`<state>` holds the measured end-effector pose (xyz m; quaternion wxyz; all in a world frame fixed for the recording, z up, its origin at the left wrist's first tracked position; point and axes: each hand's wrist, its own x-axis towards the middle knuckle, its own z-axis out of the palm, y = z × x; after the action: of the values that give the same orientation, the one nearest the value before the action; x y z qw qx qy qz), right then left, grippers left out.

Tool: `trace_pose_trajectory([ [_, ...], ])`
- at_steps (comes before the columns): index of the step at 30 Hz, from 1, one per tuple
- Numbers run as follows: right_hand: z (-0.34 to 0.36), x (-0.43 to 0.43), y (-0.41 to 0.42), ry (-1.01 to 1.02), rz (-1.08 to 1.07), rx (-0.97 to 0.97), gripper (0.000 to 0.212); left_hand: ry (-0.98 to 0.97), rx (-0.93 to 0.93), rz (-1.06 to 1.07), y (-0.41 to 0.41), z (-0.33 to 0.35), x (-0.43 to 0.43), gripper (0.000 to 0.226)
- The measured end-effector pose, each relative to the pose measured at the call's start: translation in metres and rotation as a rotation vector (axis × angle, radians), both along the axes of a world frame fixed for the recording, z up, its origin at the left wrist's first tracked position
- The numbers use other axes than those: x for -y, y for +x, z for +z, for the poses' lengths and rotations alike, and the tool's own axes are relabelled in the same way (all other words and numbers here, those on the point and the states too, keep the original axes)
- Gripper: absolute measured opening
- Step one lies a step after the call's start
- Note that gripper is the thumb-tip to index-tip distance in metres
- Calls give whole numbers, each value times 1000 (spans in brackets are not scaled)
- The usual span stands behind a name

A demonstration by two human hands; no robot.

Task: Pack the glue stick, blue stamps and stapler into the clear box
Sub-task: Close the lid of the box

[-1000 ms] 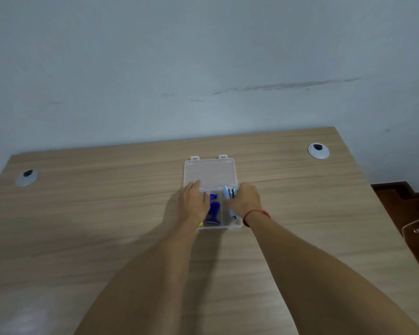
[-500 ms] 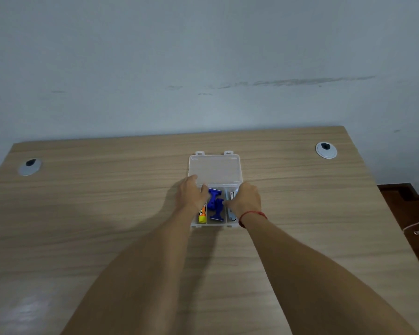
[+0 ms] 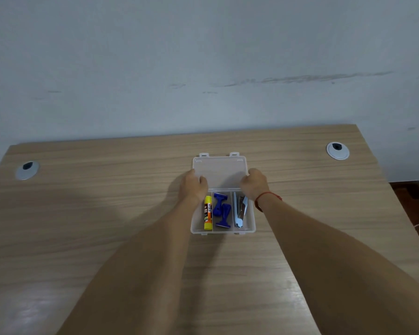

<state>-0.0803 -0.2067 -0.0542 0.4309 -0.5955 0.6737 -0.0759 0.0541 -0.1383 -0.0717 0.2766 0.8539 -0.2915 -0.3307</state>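
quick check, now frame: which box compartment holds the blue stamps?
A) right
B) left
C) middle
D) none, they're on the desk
C: the two blue stamps lie in the middle compartment of the box, with the glue stick in the left one and the stapler in the right one.

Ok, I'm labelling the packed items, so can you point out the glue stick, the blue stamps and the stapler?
glue stick (image 3: 207, 213): head view, middle of its yellow and orange barrel.
blue stamps (image 3: 221, 210): head view, where the two handles overlap.
stapler (image 3: 240, 211): head view, middle of its metal body.
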Motion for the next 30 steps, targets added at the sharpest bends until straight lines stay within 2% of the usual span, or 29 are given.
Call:
trace_pose_trajectory([
  [5,5,3,11,29,-101,86,38,-41,-33,74,4,4,9,37],
  [9,19,4,12,-23,-235,202,82,-126,-19,197,1,21,7,70],
  [11,28,1,9,-37,-266,221,88,-142,8,258,-2,31,2,77],
  [13,37,-4,4,-57,-240,206,83,-138,60,285,-7,38,-7,79],
  [16,45,-19,-9,-89,-157,199,62,-137,101,296,-12,41,-27,79],
  [21,35,-46,-23,-115,-157,222,42,-188,143,278,-20,40,-59,59],
  [24,28,-65,-29,-92,-158,200,58,-187,142,251,-29,31,-72,44],
  [26,20,-76,-37,-99,-121,173,49,-116,179,203,-38,24,-82,39],
  [28,11,-86,-47,-64,-41,132,41,-29,201,133,-46,15,-91,44],
  [30,0,-95,-53,-70,90,24,46,2,215,62,-52,3,-99,53],
])
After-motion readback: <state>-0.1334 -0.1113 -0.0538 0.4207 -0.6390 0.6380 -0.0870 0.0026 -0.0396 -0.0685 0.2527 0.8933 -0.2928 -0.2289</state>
